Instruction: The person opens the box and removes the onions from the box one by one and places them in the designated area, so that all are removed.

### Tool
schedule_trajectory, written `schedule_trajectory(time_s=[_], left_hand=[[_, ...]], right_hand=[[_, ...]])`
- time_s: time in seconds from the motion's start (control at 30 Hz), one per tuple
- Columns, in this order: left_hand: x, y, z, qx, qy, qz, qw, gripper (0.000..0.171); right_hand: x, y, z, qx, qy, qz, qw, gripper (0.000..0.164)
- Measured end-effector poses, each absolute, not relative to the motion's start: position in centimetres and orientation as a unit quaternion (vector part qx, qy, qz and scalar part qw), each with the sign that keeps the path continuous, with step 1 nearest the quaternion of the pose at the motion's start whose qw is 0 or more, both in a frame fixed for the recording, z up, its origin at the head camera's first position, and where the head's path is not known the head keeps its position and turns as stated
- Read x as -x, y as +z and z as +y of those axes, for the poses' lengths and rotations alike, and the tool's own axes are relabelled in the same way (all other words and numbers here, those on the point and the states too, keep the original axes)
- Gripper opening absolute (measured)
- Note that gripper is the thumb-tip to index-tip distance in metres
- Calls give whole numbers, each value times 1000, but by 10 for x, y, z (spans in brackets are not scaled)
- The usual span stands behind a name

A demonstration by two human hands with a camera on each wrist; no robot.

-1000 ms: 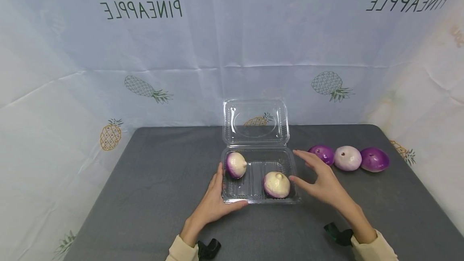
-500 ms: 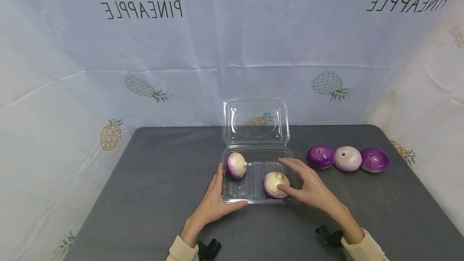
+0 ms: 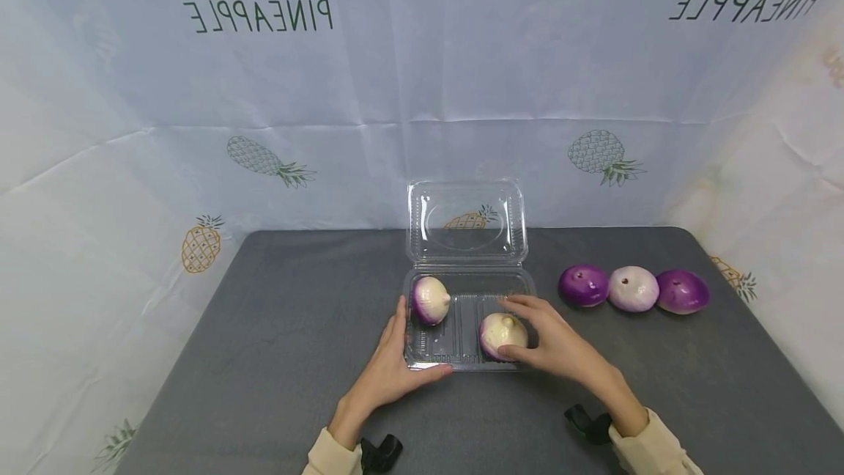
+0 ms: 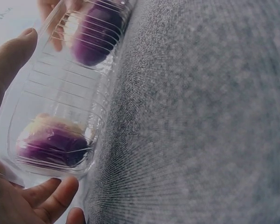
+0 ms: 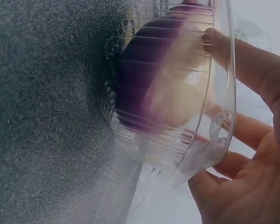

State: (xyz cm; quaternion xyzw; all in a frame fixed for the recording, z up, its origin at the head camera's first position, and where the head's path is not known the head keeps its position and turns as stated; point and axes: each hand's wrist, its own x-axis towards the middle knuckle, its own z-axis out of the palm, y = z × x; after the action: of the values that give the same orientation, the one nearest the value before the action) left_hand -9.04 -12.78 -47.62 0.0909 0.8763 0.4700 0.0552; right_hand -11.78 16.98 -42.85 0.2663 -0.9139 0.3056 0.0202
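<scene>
A clear plastic clamshell container (image 3: 461, 366) stands with its lid (image 3: 467, 222) raised at the back. Two purple-and-white onions are inside: one onion (image 3: 431, 301) at the back left, another onion (image 3: 503, 336) at the front right. My right hand (image 3: 560, 343) reaches over the container's right wall and holds the front-right onion, thumb on its near side and fingers around the far side. In the right wrist view this onion (image 5: 163, 74) shows through the ribbed wall. My left hand (image 3: 389, 372) rests along the container's left side, fingers straight, thumb stretched along the front edge.
To the right of the container, three more onions stand in a row: a purple onion (image 3: 583, 285), a whitish onion (image 3: 633, 289) and another purple onion (image 3: 682, 291). The dark grey tabletop (image 3: 297, 314) ends at a pineapple-print cloth (image 3: 356, 94) behind.
My right hand has moved left from beside the container's right wall to the front-right onion, closing its thumb and fingers about it. My left hand and the container stay put.
</scene>
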Motion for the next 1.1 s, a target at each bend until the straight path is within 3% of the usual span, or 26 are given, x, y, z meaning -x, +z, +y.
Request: schedule_trajectory(time_s=[0.6, 1.1], left_hand=[[92, -477, -127, -89, 465, 879, 54, 137], [91, -477, -128, -94, 466, 878, 51, 136]], right_hand=[[125, -431, 154, -286, 268, -920, 3, 56], [130, -438, 143, -262, 282, -923, 2, 74]])
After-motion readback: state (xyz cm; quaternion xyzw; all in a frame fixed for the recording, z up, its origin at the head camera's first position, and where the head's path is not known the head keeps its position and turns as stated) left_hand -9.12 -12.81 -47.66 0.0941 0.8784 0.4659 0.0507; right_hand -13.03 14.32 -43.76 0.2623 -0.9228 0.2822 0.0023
